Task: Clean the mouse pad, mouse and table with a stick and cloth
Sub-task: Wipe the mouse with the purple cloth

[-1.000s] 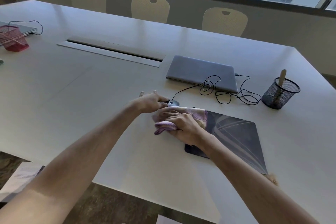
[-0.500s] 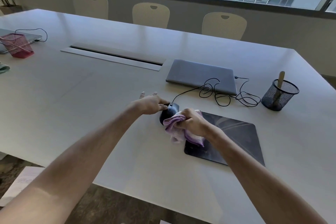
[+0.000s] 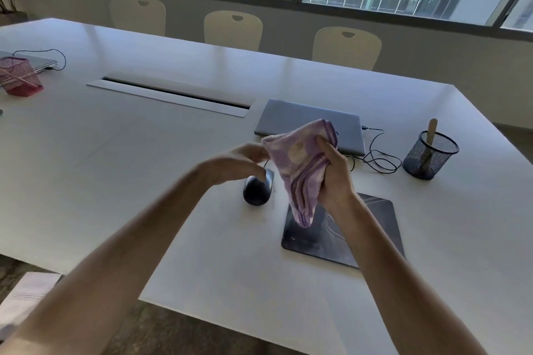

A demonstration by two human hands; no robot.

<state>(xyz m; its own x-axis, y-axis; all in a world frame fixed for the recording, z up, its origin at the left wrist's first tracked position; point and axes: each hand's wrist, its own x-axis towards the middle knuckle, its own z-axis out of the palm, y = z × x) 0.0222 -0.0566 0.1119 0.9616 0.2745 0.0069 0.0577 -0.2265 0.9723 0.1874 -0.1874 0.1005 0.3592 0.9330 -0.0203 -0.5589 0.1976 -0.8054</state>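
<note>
A purple and cream cloth (image 3: 301,166) hangs in the air above the white table (image 3: 115,158). My right hand (image 3: 334,174) grips its right side. At the cloth's upper left edge my left hand (image 3: 240,163) touches it with curled fingers, right above the dark wired mouse (image 3: 257,191). The mouse lies on the table, left of the dark mouse pad (image 3: 375,228). A wooden stick (image 3: 431,130) stands in the black mesh cup (image 3: 429,154) at the right.
A closed grey laptop (image 3: 294,119) lies behind the cloth, with a black cable (image 3: 380,158) looped beside it. A cable slot (image 3: 173,92) runs across the table's middle. A pink mesh basket (image 3: 18,75) and another laptop sit far left. Three chairs line the far side.
My right hand lifted the cloth off the mouse and up into the air. My left hand let go of the mouse and rose to the cloth's edge. The mouse now lies uncovered.
</note>
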